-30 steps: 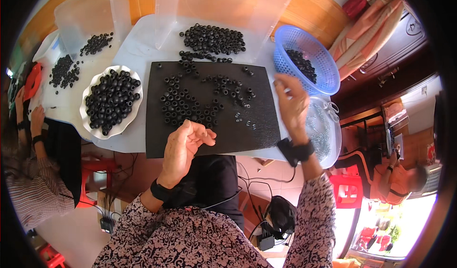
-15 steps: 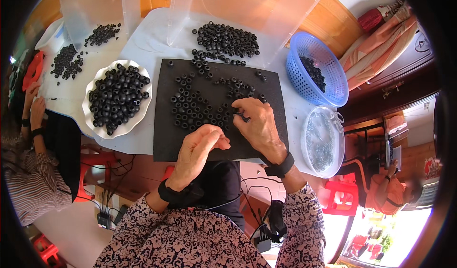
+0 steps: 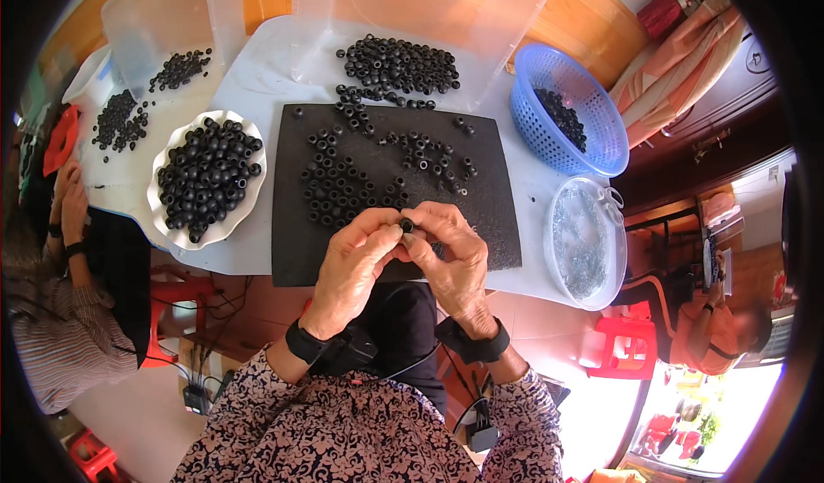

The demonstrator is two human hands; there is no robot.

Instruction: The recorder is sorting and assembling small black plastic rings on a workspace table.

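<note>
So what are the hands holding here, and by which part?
A small black ring, pinched at its sides between the fingertips of left hand and right hand.

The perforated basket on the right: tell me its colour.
Blue, seen best in the head view: the perforated basket holds a few small black rings.

Home workshop, sorting table (image 3: 257,97), plastic stools (image 3: 622,350)

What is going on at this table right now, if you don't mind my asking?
A person holds one small black ring between both hands, left hand and right hand, over a black mat scattered with more rings. A white dish heaped with rings sits to the left, a blue basket to the right.
</note>
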